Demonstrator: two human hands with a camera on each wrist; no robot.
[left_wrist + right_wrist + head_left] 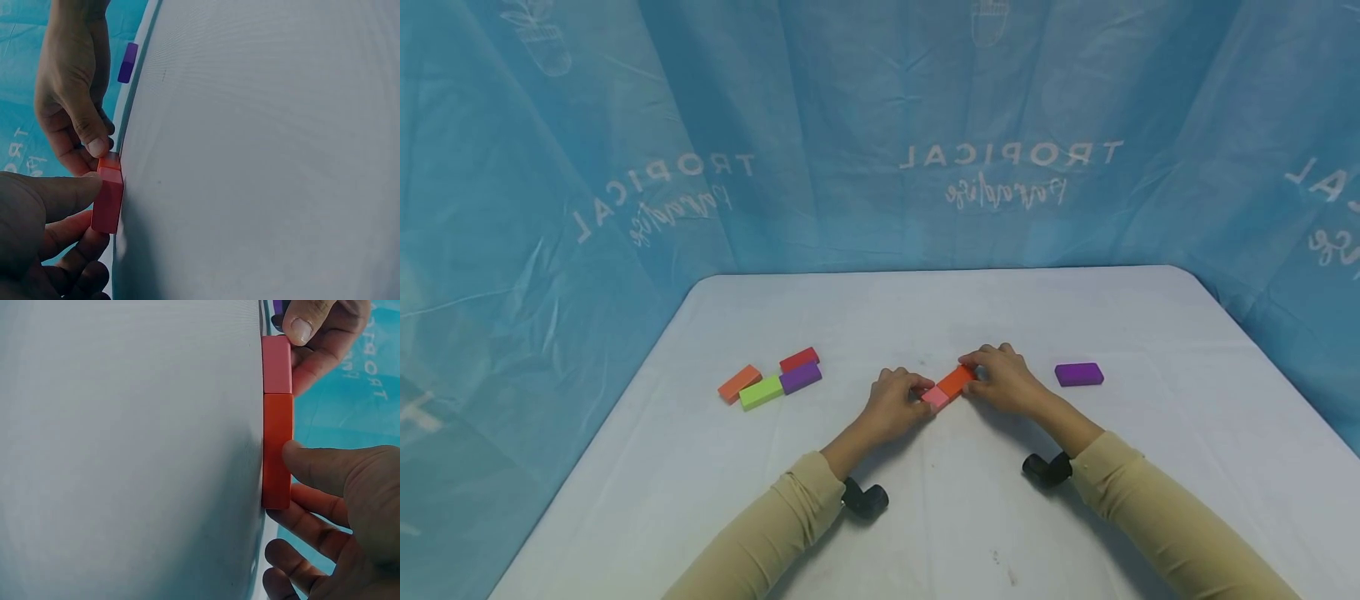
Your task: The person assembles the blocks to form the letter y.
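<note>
My left hand [892, 405] pinches a pink block [936, 398] between thumb and fingers, near the middle of the table. With thumb and fingertips, my right hand [1006, 381] holds a red-orange block [957, 381]. The two blocks lie on the white cloth end to end, touching in a slanted line. In the right wrist view, the join between the pink block [277, 364] and the red-orange block [277, 451] shows no gap. From the left wrist, the pink block [108, 203] covers most of the red-orange one.
To the left lie an orange block [740, 384], a lime green block [762, 392], a purple block [801, 377] and a red block [799, 359], close together. Another purple block [1079, 374] lies right of my right hand. A blue curtain [850, 217] hangs behind the white table [865, 312].
</note>
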